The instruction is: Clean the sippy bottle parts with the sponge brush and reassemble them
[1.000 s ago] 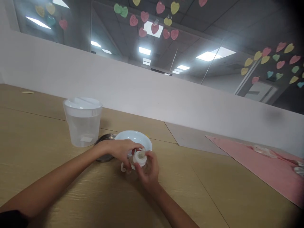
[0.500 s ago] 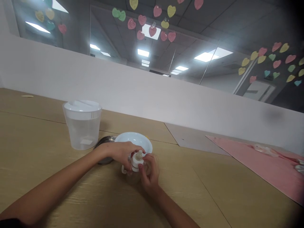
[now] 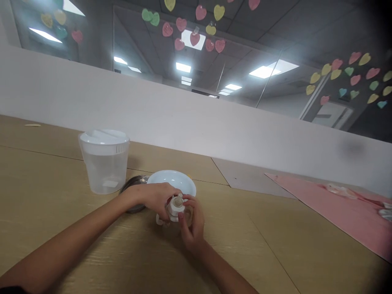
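A small baby bottle (image 3: pixel 175 208) with a white collar, a nipple on top and white side handles stands upright on the wooden table. My left hand (image 3: pixel 154 196) grips it from the left and behind. My right hand (image 3: pixel 191 223) wraps around its right side, fingertips on the white collar. Right behind the bottle sits a light blue bowl (image 3: pixel 171 181), partly hidden by my left hand.
A clear lidded plastic pitcher (image 3: pixel 104 160) stands at the back left. A dark metal dish (image 3: pixel 132 185) lies beside the bowl. A pink mat (image 3: pixel 330 212) with small clear items covers the right of the table. A white partition wall runs behind.
The bottle has gone from tilted toward me to upright, its nipple now pointing up. Both hands stay closed around it; the view shifted slightly.
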Demonstrator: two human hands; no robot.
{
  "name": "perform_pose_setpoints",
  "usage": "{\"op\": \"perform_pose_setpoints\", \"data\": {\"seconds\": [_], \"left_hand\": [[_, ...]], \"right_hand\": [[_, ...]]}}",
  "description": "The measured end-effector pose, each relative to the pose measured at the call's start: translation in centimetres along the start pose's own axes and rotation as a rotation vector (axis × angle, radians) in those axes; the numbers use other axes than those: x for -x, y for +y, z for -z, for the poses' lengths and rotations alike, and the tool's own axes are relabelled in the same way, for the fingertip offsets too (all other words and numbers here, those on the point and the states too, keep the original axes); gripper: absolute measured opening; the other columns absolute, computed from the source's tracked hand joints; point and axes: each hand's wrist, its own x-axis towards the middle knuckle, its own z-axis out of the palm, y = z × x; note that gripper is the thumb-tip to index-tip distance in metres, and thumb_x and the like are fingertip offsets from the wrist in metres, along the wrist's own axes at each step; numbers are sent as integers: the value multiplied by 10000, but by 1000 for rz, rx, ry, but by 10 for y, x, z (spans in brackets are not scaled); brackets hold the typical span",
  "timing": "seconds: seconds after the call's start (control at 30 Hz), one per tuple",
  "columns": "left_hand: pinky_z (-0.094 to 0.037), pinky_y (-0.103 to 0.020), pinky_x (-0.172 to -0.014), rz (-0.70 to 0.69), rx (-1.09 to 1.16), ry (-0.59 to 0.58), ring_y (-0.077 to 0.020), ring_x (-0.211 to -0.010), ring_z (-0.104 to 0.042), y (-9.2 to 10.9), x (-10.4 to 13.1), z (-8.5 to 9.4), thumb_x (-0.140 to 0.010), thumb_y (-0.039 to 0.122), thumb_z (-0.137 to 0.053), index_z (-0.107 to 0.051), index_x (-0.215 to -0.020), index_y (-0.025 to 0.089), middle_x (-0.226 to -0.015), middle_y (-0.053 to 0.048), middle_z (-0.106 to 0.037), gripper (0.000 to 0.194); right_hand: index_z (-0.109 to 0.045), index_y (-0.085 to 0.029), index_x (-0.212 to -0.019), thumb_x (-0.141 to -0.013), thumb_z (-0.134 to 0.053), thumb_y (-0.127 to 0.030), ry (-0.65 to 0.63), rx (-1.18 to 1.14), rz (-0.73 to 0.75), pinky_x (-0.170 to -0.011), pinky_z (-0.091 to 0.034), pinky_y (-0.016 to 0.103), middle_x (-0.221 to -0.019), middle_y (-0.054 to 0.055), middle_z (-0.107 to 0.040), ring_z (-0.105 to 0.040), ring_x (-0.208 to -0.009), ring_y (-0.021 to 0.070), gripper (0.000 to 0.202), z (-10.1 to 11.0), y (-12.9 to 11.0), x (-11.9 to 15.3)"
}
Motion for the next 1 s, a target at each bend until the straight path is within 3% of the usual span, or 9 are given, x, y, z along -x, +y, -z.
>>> {"op": "perform_pose_setpoints", "data": {"seconds": [0.1, 0.27, 0.5, 0.63, 0.83, 1.0], "left_hand": [[-401, -229, -613, 19, 18, -2, -170, -783, -585, -2, 0, 0, -615, 306, -693, -559, -1030, 226, -914, 20, -649, 443], [-414, -230, -657, -12, 49, -42, -170, -810, -592, -7, 0, -2, -659, 292, -654, -564, -1067, 227, -942, 14, -655, 423], [-422, -232, -659, -26, 53, 1, -179, -851, -580, -10, -2, -4, -597, 290, -695, -539, -1071, 226, -1024, 4, -620, 502], [-429, -238, -703, -28, 72, -11, -190, -902, -568, -11, -4, -4, -582, 297, -708, -542, -1057, 221, -1076, -4, -592, 509], [-405, -232, -683, -3, 5, -18, -172, -825, -546, -12, -4, -4, -594, 335, -696, -569, -903, 190, -917, 7, -567, 364], [-380, -221, -611, 31, -3, -18, -150, -750, -522, -10, -4, -3, -579, 345, -700, -557, -854, 187, -860, 22, -549, 348]], "right_hand": [[-494, -202, -1016, -882, -451, -252, -24, -66, -22, -824, -505, 406, -1098, 116, -605, -593, -1014, 229, 148, 1, 1, -1], [-509, -207, -918, -855, -503, -256, 22, -42, -59, -787, -512, 361, -983, 77, -629, -617, -924, 203, 80, 0, 2, -2], [-560, -207, -1059, -792, -606, -309, -16, 54, -109, -735, -510, 329, -938, 58, -621, -602, -857, 190, 289, -1, 2, -7], [-607, -221, -990, -777, -633, -319, -45, 57, -98, -735, -490, 328, -911, 47, -603, -583, -867, 196, 235, 1, 2, -10], [-554, -198, -891, -879, -468, -306, 13, -12, -121, -699, -442, 320, -811, 30, -568, -544, -779, 174, 139, 6, 0, -8], [-528, -200, -832, -841, -487, -241, 37, 34, 10, -654, -409, 324, -752, 21, -544, -513, -707, 169, 59, 8, 0, -7]]}}
